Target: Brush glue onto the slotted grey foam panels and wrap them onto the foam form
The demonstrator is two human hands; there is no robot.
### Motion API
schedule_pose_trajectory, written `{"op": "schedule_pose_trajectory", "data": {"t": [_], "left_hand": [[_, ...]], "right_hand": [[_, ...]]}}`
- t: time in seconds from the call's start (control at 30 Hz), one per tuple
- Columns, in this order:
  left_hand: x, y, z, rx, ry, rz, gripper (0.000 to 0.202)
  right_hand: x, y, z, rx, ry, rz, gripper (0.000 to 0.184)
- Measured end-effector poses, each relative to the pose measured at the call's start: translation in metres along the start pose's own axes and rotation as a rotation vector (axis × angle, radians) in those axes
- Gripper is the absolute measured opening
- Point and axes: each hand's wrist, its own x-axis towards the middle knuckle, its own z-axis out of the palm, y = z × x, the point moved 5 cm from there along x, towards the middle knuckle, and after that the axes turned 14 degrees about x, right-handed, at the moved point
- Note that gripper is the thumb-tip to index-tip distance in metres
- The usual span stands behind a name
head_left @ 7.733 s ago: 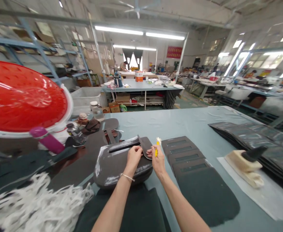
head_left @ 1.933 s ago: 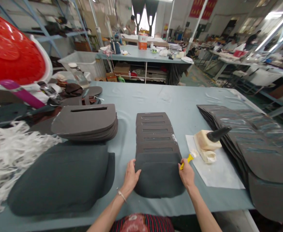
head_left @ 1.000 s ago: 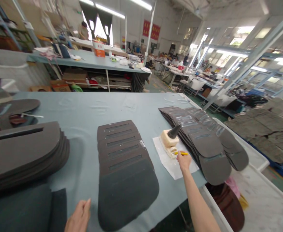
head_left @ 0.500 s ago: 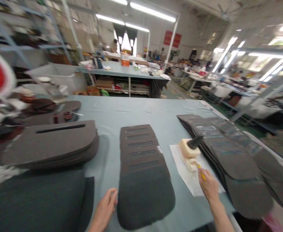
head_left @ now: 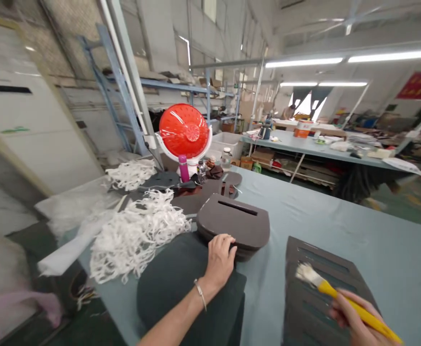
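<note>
My left hand (head_left: 221,259), with a bracelet at its wrist, reaches to the front edge of a stack of dark grey rounded pieces (head_left: 234,218), the top one with a long slot. Its fingers lie bent on that edge, with no grip to be seen. Beneath that forearm are dark green-black sheets (head_left: 174,283). My right hand (head_left: 357,317), at the lower right, is closed round the yellow handle of a paintbrush (head_left: 325,288). The brush's whitish bristles are over a dark grey slotted panel (head_left: 296,307) on the table, whose lower part is out of view.
White tangled strips (head_left: 141,230) heap on the table's left side. Behind are a pink bottle (head_left: 183,168), a glass jar (head_left: 226,158) and a red round heater-like dish (head_left: 185,129). A second table (head_left: 340,148) stands farther back, with a person beyond it.
The view has swung left. My left hand has gone from beside the slotted panel to the stack. My right hand has brought the brush from the glue-coloured container to above the panel.
</note>
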Motion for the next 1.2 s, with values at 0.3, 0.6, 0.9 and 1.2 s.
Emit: {"op": "schedule_pose_trajectory", "data": {"t": [0.3,0.6,0.9,1.2], "left_hand": [[0.041,-0.076,0.020,0.144,-0.015,0.069,0.033],[0.044,-0.094,0.023,0.072,-0.021,0.038,0.028],[0.048,-0.088,0.027,0.137,-0.012,0.077,0.029],[0.046,-0.075,0.021,0.128,-0.069,0.099,0.029]], "right_hand": [[-0.022,-0.060,0.387,0.352,-0.636,0.211,0.022],[0.049,-0.026,0.465,0.071,-0.309,0.021,0.029],[0.112,0.008,0.316,-0.183,0.049,0.110,0.028],[0.045,-0.017,0.184,-0.404,0.237,0.064,0.021]]}}
